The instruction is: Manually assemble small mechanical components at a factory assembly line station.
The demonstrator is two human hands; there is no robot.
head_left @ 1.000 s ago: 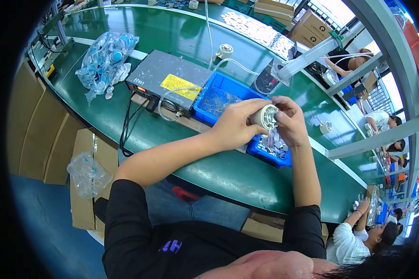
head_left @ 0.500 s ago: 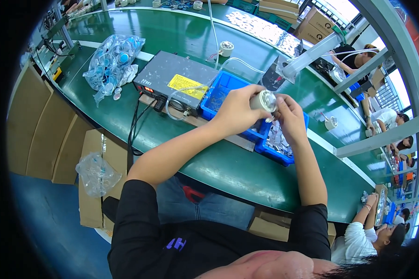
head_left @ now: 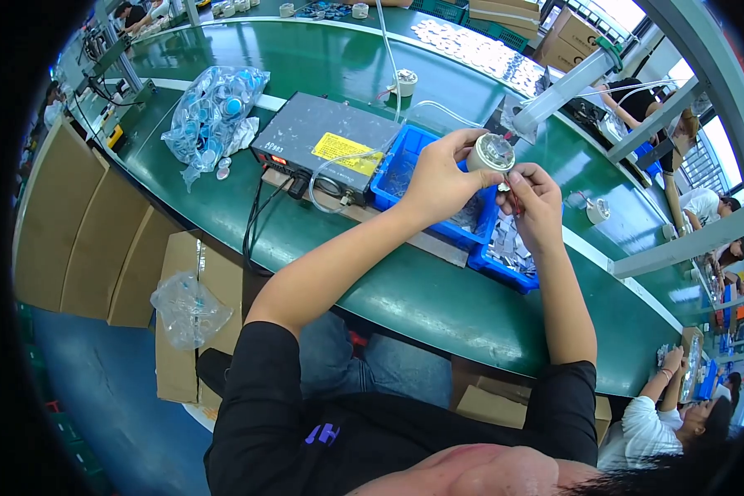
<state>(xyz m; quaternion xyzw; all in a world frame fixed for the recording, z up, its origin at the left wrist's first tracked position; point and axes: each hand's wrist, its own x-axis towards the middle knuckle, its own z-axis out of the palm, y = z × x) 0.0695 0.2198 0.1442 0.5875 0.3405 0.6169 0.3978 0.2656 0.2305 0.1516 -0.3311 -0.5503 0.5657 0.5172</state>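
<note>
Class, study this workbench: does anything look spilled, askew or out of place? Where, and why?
Small discs lie loose on the green bench beside the bulging plastic bag. That looks odd because other round pieces are inside it, so they may have spilled. The round part in the left hand shows no obvious damage.

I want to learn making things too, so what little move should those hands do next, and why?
Maybe the right hand should gently guide the red wire away from the round white cup, because the wire is at that hand, close to the cup, while the left hand holds the cup.
</note>
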